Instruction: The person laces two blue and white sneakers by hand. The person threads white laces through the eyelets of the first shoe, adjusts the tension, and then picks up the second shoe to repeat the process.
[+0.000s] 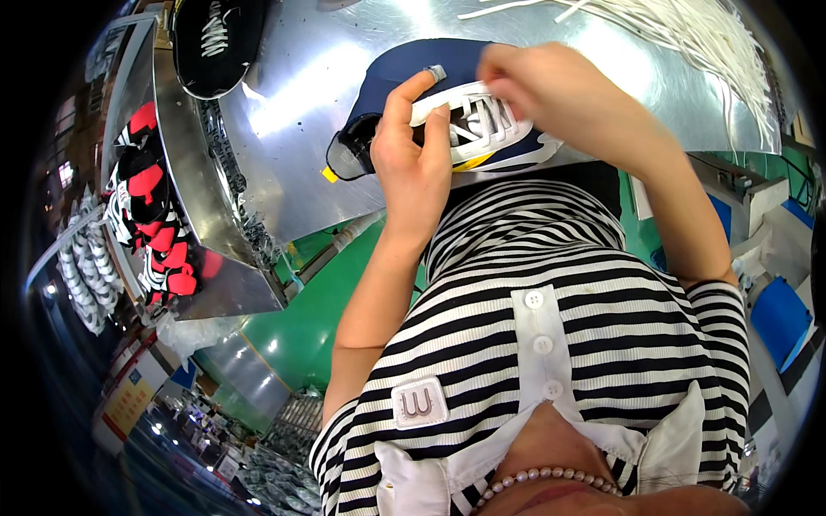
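The left hand (404, 142) is half closed; its thumb and forefinger, a little apart, hold the edge of the shoe (473, 162) from the seven-o'clock side. The right hand (538, 86) comes over from two o'clock with curled fingers close to the white laces (497, 119); they are blurred, so I cannot tell if a lace is between them. The shoe lies on the metal table (297, 176), at twelve o'clock from the person's body. I judge that the step in hand is the lacing, and the next move calls for a steady left hold and an even pull. Farther out, seen from the shoe, a bundle of white cords (697, 43) is at two o'clock and a black shoe (215, 52) at ten.
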`<act>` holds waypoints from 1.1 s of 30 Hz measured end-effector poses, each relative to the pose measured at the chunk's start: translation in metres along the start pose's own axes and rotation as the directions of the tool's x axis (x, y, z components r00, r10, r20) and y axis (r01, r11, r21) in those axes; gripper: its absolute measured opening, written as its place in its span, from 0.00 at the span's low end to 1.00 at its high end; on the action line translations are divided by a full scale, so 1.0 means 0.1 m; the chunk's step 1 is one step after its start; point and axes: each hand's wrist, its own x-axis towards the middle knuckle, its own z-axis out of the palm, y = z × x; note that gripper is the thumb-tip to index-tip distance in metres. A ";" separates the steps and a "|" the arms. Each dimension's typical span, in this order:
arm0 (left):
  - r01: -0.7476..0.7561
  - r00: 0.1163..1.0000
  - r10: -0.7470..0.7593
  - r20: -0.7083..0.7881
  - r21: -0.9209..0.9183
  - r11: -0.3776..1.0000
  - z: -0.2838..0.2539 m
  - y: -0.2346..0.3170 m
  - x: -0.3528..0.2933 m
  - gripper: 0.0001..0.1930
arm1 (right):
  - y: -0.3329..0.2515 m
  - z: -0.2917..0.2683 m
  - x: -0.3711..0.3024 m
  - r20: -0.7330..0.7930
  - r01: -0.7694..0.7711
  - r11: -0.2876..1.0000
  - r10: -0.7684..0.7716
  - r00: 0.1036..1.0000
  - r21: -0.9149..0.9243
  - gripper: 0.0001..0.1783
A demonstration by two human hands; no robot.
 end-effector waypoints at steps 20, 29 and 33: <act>0.359 0.910 -0.290 0.297 -0.210 0.910 -0.11 0.30 0.28 0.23 | 0.38 0.50 0.03 -0.651 0.260 0.814 0.179 0.738 0.519 0.09; 0.218 0.944 -0.189 0.271 -0.079 0.973 -0.08 0.18 0.28 0.22 | 0.27 0.44 -0.06 -0.381 0.259 0.965 -0.223 0.897 0.046 0.15; 0.233 0.911 -0.224 0.347 0.015 0.972 -0.14 0.21 0.30 0.23 | 0.31 0.48 -0.05 -0.416 0.357 0.931 -0.353 0.838 -0.072 0.15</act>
